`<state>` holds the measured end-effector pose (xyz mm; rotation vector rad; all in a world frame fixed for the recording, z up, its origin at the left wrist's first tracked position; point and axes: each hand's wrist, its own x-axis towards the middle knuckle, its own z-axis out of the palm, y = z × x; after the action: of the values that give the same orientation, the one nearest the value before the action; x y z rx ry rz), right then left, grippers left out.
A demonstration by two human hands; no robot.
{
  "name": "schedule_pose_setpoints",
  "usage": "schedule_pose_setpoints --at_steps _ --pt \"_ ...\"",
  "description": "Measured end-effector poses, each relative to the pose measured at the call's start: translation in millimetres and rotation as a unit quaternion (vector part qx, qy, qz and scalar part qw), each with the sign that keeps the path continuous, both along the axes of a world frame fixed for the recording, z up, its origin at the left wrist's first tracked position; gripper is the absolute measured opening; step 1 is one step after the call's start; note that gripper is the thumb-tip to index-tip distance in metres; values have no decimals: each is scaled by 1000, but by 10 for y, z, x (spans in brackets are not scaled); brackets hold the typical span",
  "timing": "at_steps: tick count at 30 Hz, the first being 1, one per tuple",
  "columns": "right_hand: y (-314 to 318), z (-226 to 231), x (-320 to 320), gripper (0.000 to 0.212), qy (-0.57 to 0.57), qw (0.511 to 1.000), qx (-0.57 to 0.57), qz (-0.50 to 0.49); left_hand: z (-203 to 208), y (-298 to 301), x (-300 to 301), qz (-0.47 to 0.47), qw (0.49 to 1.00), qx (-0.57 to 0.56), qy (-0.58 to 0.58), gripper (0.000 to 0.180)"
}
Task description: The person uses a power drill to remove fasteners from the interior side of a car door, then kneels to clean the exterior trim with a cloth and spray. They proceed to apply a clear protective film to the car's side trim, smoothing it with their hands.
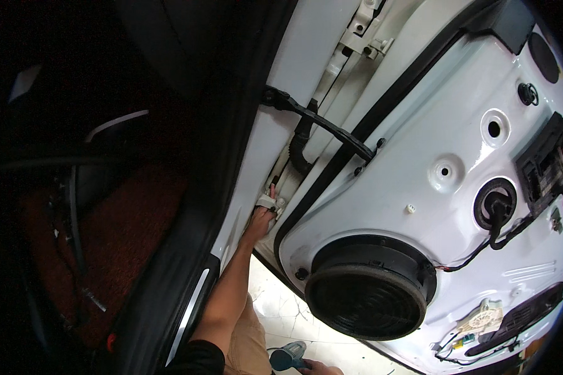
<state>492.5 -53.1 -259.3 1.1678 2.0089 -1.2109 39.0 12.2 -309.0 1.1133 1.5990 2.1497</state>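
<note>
My left hand (259,222) reaches up into the gap between the car body and the white door (381,200). It touches the lower door hinge (267,201), one finger stretched upward past the metal; the other fingers are mostly hidden. At the bottom edge, my right hand (320,369) is closed on a cordless drill (287,357) with a teal and grey body, and the picture cuts off part of that hand. The drill hangs over the pale floor, apart from the door.
A black door check strap (319,119) spans the gap, above a ribbed cable boot (299,147). The trimless door carries a round black speaker (366,300), loose wiring and a window motor (481,317). Left lies the dark cabin with red-brown carpet (122,250).
</note>
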Motion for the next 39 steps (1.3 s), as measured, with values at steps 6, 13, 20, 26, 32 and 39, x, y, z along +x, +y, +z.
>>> schedule_pose_setpoints --at_steps 6,13,20,26,32,39 --pt "-24 3 25 45 7 1000 2 3 -115 24 83 127 990 -17 66 71" --pt "-40 63 142 45 8 1000 7 -13 45 4 157 141 987 -3 73 53" --pt "-107 156 76 44 11 1000 8 -5 -89 -130 140 156 972 -88 154 32" --pt "-141 190 51 43 14 1000 9 4 -94 -155 265 179 965 -40 186 34" --pt "12 -176 215 44 19 1000 -6 14 -58 -246 306 148 966 -76 195 46" --pt "108 -500 270 49 -84 996 -2 4 99 -277 424 155 980 -88 85 52"
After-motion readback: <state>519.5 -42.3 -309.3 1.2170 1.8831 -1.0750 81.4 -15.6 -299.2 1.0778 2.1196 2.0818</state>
